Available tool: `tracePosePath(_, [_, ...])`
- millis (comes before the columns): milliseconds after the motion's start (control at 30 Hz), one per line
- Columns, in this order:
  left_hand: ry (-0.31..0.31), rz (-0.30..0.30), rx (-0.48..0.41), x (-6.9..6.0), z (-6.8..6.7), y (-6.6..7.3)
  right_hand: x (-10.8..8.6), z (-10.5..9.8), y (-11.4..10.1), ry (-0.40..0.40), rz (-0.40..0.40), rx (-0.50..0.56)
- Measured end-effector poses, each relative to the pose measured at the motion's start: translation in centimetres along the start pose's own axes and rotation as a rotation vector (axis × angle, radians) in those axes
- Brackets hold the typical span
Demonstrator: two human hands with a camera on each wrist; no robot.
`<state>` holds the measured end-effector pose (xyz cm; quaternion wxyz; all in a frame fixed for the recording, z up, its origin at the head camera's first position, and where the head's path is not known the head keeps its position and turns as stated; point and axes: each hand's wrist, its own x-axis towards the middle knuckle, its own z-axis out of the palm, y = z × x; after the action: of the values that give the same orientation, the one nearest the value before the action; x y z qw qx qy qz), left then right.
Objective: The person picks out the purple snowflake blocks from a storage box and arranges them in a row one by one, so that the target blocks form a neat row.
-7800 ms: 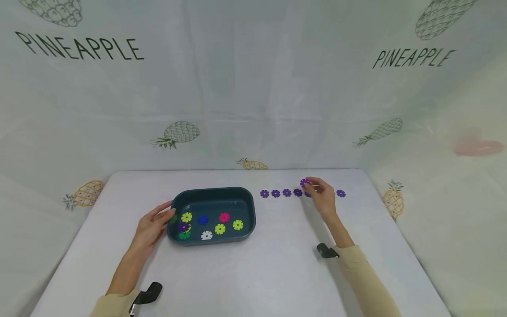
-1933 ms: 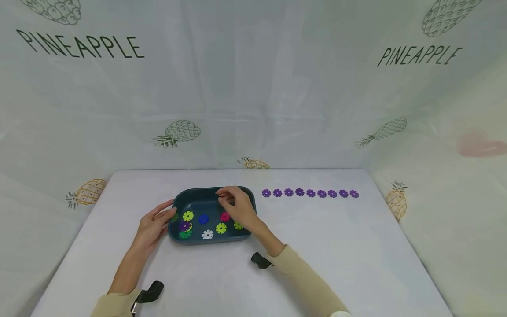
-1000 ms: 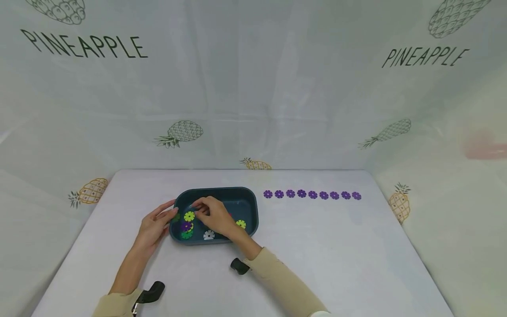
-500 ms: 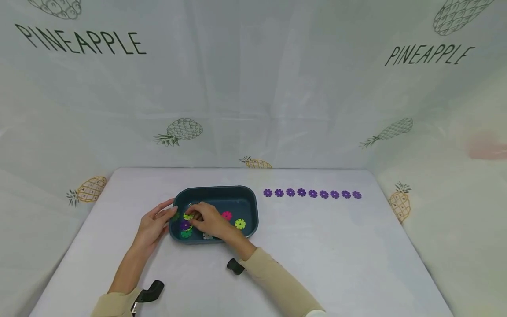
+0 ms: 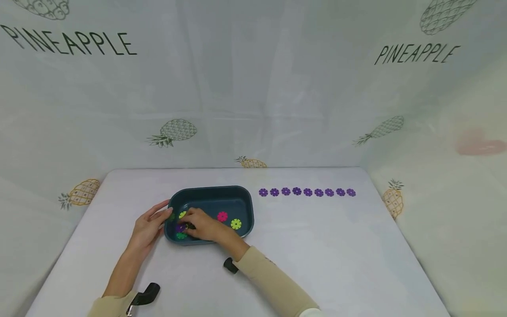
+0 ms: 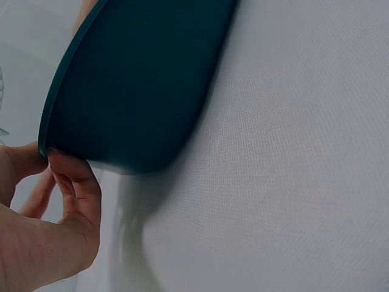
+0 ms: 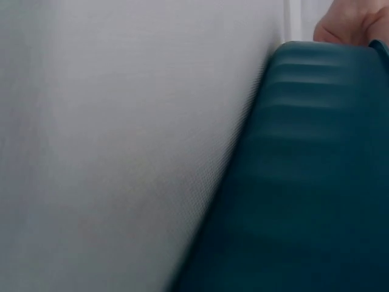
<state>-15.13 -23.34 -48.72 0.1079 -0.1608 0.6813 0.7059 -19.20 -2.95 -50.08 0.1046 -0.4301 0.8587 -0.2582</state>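
My left hand (image 5: pixel 145 230) grips the left end of a dark teal plastic tray (image 5: pixel 206 190). In the left wrist view, the left hand (image 6: pixel 58 234) pinches the tray's rim (image 6: pixel 55 97) between thumb and bent finger. My right hand (image 5: pixel 206 225) reaches into the tray's left part, fingers curled down beside a purple flower-shaped disc (image 5: pixel 180 228). Whether it pinches that disc is unclear. Near it lie a yellow disc (image 5: pixel 182 214) and a green disc (image 5: pixel 181 236). A pink disc (image 5: pixel 222 216) and another yellow disc (image 5: pixel 236 224) lie further right. The right hand covers other discs.
A row of several purple discs (image 5: pixel 307 192) runs along the back right of the white table (image 5: pixel 317 264). A pineapple-print curtain (image 5: pixel 253 88) hangs behind the table. The tray's outer wall (image 7: pixel 316 182) fills much of the right wrist view.
Earlier, my right hand held a purple disc over the row, whose gap is now filled. It then came into the tray and moved left and down to the purple disc. The left hand stayed.
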Motion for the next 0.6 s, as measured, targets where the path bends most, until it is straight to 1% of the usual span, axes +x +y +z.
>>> tracePosePath(100, [-0.003, -0.006, -0.023, -0.03, 0.06, 0.04, -0.11, -0.04, -0.13, 0.001, 0.02, 0.015])
tracePosePath(200, [-0.003, -0.015, -0.03, -0.06, 0.08, 0.06, -0.3, -0.23, -0.35, 0.008, 0.038, 0.04])
tracePosePath(300, [0.005, -0.023, -0.024, -0.07, -0.01, 0.04, -0.42, -0.37, -0.46, 0.022, 0.039, 0.046])
tracePosePath(433, [0.007, -0.024, -0.021, -0.05, -0.1, 0.07, -0.34, -0.29, -0.34, 0.074, 0.018, 0.027])
tracePosePath(600, [0.006, -0.034, -0.003, -0.13, -0.17, 0.13, -0.22, -0.17, -0.26, 0.152, 0.001, 0.075])
